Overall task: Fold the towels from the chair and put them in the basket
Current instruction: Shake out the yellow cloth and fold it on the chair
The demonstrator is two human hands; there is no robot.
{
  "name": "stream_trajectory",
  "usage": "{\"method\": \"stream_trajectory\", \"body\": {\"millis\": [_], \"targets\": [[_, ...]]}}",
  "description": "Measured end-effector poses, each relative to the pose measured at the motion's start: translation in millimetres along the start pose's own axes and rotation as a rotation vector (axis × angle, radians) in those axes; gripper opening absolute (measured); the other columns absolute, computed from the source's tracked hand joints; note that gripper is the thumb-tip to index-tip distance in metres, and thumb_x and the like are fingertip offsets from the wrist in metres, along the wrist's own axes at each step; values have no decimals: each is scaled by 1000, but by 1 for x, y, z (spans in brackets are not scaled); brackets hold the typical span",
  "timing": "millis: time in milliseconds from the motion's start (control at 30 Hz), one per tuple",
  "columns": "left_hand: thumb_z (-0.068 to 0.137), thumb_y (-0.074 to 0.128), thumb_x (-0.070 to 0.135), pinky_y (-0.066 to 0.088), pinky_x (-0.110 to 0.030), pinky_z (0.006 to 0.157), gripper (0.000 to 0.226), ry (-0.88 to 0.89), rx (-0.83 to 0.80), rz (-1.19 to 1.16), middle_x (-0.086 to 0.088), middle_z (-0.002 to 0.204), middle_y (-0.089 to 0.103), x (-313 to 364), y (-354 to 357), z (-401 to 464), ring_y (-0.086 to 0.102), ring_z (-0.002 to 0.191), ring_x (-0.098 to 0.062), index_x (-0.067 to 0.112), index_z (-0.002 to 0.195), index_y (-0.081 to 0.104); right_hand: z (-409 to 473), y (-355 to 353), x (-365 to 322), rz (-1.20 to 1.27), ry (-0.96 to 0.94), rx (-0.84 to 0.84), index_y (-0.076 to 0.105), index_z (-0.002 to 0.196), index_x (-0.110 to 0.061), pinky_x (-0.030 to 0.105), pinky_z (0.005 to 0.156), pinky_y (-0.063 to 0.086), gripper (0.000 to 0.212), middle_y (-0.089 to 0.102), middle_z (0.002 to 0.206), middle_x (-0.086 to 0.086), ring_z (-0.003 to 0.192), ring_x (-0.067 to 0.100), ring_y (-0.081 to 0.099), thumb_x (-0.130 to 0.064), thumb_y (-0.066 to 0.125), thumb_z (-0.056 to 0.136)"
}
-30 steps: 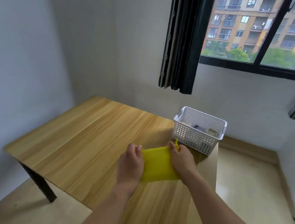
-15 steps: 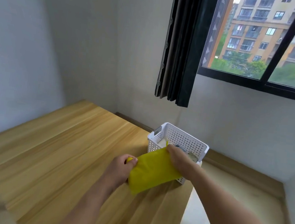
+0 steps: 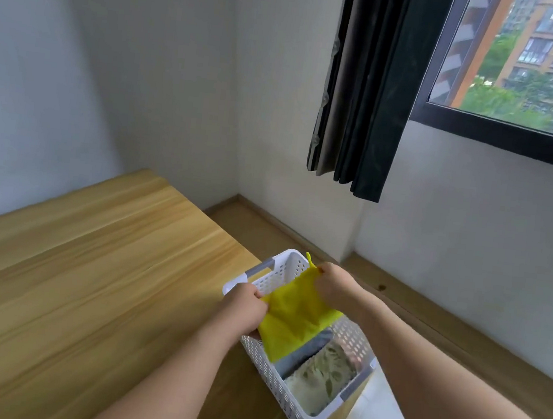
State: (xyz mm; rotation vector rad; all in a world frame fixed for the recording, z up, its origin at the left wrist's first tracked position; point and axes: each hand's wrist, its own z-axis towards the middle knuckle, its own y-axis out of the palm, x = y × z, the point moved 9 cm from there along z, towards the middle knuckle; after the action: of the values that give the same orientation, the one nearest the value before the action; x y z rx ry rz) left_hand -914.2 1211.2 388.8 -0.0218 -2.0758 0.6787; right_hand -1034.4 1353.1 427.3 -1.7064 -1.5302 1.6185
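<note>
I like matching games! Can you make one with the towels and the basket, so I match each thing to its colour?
Things:
1. towel held in both hands
2. basket
3. towel standing in the middle of the basket
4. curtain

Colours:
A. white
B. dark, nearly black
C. yellow
D. grey

Pairs: 1-C, 2-A, 3-D, 4-B
</note>
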Motion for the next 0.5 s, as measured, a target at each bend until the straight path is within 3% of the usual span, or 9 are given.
{"method": "stream_trajectory", "body": {"millis": [100,167,267,367,500], "targets": [[78,44,5,60,-47,60,12,-95,-2,145,-17,81,62,-15,29,46,66,60,-35,15,76,51,39,34,24,-67,-13,-88,57,103,-1,31,73,42,24,62,113,17,101,31,59,-6,38,89],[80,41,4,60,-41,61,15,-132,-31,276,-17,81,64,-21,47,60,70,66,-36,10,82,54,56,55,37,-121,-26,-136,56,109,-1,33,75,45,28,62,115,17,102,31,59,-5,38,89],[80,44,3,49,-34,58,13,-110,-69,559,-19,86,64,-24,66,73,67,90,-34,8,81,56,68,80,58,-166,-24,-201,51,117,-5,30,71,40,33,57,119,13,98,27,54,-5,37,87],[86,45,6,48,-36,73,19,-100,-122,781,-13,103,63,-29,82,82,62,99,-30,9,99,59,75,94,76,-217,-3,-201,51,115,-7,28,71,38,32,58,117,13,106,28,57,-4,37,87],[90,46,7,49,-37,81,27,-124,-136,946,-8,117,61,-39,87,90,60,104,-28,13,115,55,83,104,87,-205,-10,-189,53,118,-5,30,72,43,37,60,116,13,104,26,59,3,34,87]]}}
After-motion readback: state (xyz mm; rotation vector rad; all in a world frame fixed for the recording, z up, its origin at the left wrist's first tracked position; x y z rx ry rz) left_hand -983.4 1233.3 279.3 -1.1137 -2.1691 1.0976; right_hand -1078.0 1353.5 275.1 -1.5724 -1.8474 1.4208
